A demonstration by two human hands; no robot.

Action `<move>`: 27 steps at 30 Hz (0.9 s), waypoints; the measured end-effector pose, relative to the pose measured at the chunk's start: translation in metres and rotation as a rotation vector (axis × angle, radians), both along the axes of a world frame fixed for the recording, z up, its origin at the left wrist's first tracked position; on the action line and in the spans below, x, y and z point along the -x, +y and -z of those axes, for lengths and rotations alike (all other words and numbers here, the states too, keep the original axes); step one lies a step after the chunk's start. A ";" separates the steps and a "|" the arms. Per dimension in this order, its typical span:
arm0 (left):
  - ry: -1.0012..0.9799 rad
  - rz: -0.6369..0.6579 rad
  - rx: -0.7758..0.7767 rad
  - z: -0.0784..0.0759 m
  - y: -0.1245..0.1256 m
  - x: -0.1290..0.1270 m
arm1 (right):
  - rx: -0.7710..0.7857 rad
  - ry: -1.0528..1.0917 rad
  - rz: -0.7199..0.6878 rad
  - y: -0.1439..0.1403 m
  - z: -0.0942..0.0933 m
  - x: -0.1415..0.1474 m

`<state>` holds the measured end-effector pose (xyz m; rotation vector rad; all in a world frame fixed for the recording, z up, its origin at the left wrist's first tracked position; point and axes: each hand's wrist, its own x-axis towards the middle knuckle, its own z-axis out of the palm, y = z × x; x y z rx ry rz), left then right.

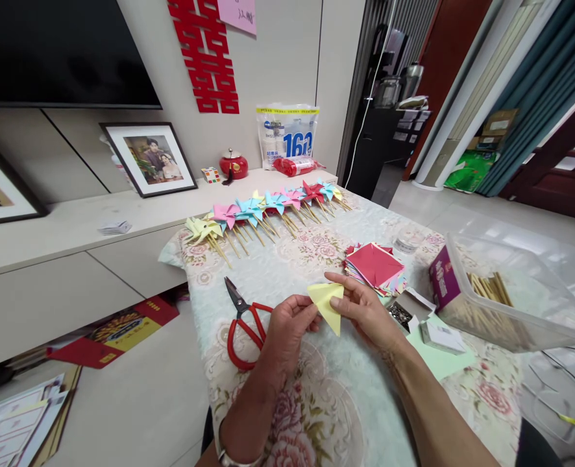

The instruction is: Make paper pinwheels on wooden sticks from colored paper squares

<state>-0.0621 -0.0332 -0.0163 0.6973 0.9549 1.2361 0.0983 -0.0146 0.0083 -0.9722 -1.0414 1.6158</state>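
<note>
Hands are meeting above the near middle of the surface [287,272], which is wearing a floral cloth. Left hand [287,327] is pinching the left edge of a folded yellow paper square [327,303] between thumb and fingers, and right hand [365,311] is gripping the paper's upper right corner, with the index finger lying along the top fold. Both hands are closed narrowly on the paper, which is hanging clear of the cloth with one point facing down. Red-handled scissors [243,324] are lying just left of the left hand, blades shut and pointing away. A stack of coloured paper squares [375,267], red sheet uppermost, is sitting just beyond the right hand. A clear plastic bin [511,298] holding wooden sticks [487,288] is standing at the right. A row of finished paper pinwheels [268,211] is lying along the far edge of the surface.
</note>
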 end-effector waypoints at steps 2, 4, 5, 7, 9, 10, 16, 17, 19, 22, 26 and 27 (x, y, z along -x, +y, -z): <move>0.000 0.002 0.009 -0.001 -0.001 0.000 | -0.015 -0.013 0.021 0.001 0.001 0.002; 0.002 0.004 0.008 -0.002 -0.001 0.000 | -0.030 -0.035 0.034 0.001 0.002 0.004; 0.002 0.005 0.004 -0.002 -0.002 0.000 | -0.041 -0.049 0.032 0.001 0.002 0.006; 0.003 0.006 -0.002 -0.003 -0.002 0.000 | -0.075 -0.075 0.023 0.000 0.002 0.007; 0.010 0.007 0.002 -0.004 -0.002 -0.001 | -0.104 -0.104 0.012 -0.002 0.002 0.008; 0.012 0.006 0.011 -0.005 -0.002 -0.001 | -0.110 -0.116 0.000 -0.002 0.001 0.008; -0.012 0.020 0.062 -0.011 -0.003 -0.001 | -0.080 -0.040 0.020 0.001 -0.001 -0.003; -0.014 0.025 0.062 -0.011 -0.004 -0.001 | -0.066 -0.003 0.037 0.002 -0.001 -0.005; -0.014 0.034 0.056 -0.010 -0.004 0.000 | -0.027 0.070 0.059 0.004 -0.001 -0.007; -0.004 0.050 0.045 -0.009 -0.005 0.001 | 0.027 0.131 0.063 0.003 -0.003 -0.007; 0.017 0.073 0.043 -0.007 -0.004 0.000 | 0.082 0.125 0.043 0.001 -0.004 -0.005; 0.020 0.077 0.048 -0.008 -0.004 0.000 | 0.095 0.120 0.041 0.001 -0.004 -0.005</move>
